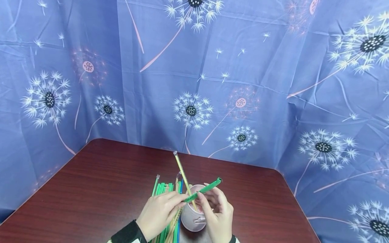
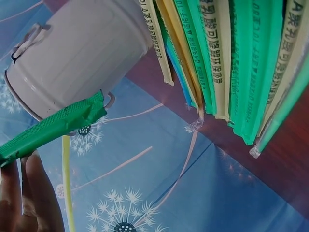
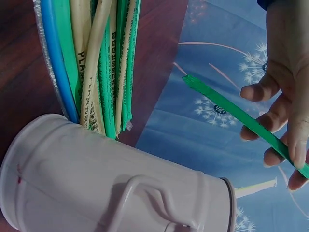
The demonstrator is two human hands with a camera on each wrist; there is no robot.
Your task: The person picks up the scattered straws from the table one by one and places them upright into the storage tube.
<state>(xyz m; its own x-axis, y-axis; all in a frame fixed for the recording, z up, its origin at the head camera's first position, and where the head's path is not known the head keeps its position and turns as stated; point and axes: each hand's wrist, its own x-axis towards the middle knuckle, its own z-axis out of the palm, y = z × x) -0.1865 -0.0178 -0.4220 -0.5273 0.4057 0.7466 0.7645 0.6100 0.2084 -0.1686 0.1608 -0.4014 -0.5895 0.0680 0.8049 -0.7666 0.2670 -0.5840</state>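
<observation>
My left hand (image 1: 162,211) pinches the lower-left end of a straw in a green printed wrapper (image 1: 205,190), above a pale pinkish cup (image 1: 194,221). My right hand (image 1: 220,214) pinches the same straw further along, thumb in front and fingers behind. The upper-right end of the green wrapper sticks out past the right fingers. Inside the cup a slim yellow straw (image 1: 181,167) leans up to the left, its top end clear and crumpled. The side wrist views show the green-wrapped straw (image 2: 58,125) slanting over the cup's rim, with fingers (image 2: 41,183) behind it.
Beside the cup, on its left, lies a bunch of wrapped straws (image 2: 251,63), green and tan with dark print, plus a blue one (image 3: 58,58). Dark red-brown table (image 1: 91,189) underneath. A blue dandelion-print curtain (image 1: 152,101) hangs along the table's far and side edges.
</observation>
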